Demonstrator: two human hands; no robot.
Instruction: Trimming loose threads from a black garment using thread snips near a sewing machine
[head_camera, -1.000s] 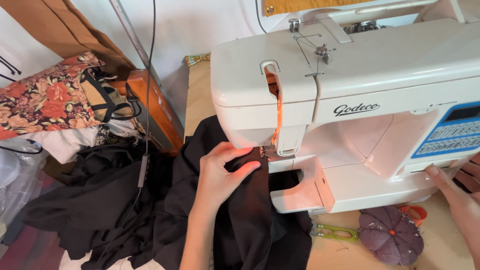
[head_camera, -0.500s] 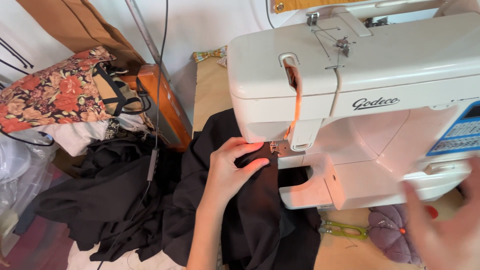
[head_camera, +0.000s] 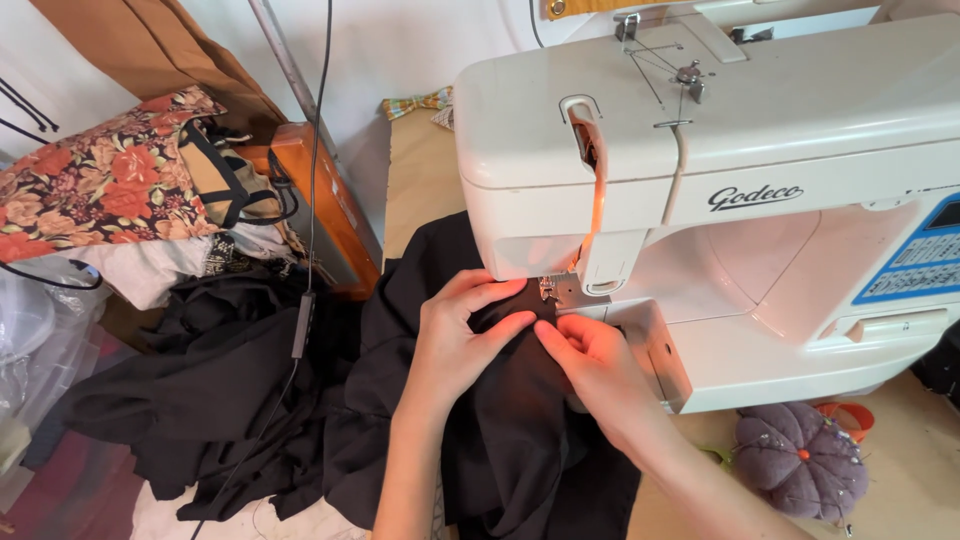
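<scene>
A white sewing machine (head_camera: 760, 200) stands on a tan table. Black fabric (head_camera: 500, 440) lies under its needle area (head_camera: 548, 290) and spills off the table's left edge. My left hand (head_camera: 460, 335) pinches the fabric just in front of the presser foot, thumb and fingers closed on a fold. Touching it from the right, my right hand (head_camera: 590, 365) presses fingertips on the same fold beside the machine's free arm.
A purple pumpkin-shaped pincushion (head_camera: 800, 460) sits on the table (head_camera: 420, 180) at the lower right. More black cloth (head_camera: 220, 400) is heaped on the floor at left, beside floral fabric (head_camera: 90, 180), an orange wooden piece (head_camera: 325, 200) and a hanging cable (head_camera: 305, 320).
My right hand has left the machine's right side and come to the fabric by the needle. The left hand has stayed on the fold. The view has shifted left.
</scene>
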